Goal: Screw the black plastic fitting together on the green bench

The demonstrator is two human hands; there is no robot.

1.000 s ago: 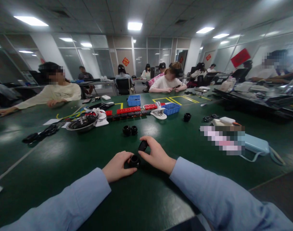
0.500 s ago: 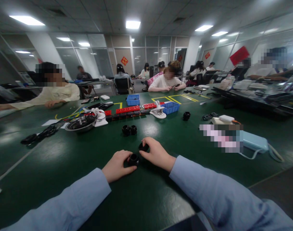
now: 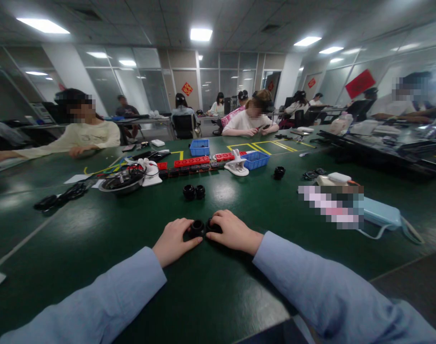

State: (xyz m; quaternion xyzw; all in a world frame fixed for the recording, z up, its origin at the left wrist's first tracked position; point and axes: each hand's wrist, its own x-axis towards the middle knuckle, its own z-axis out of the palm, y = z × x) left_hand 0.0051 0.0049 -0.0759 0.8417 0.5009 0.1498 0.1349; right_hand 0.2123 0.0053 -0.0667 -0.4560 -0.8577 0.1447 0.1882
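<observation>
My left hand is closed round a small black hollow cylindrical part whose round opening faces up. Close on its right, a second black round part lies under the fingers of my right hand, which grips it and hides most of it. Both parts rest on or just above the green tabletop, side by side with a narrow gap. Beyond my hands stand two similar black parts, close together. Another black part stands alone farther right.
Behind are a metal bowl of cables, a red block row, a white clamp stand and blue bins. A light-blue case lies at right, black cables at left. Other people sit across the table.
My right hand has lowered its part to beside the left one. My left hand has moved slightly up and away from me with its part. The view has shifted a little.
</observation>
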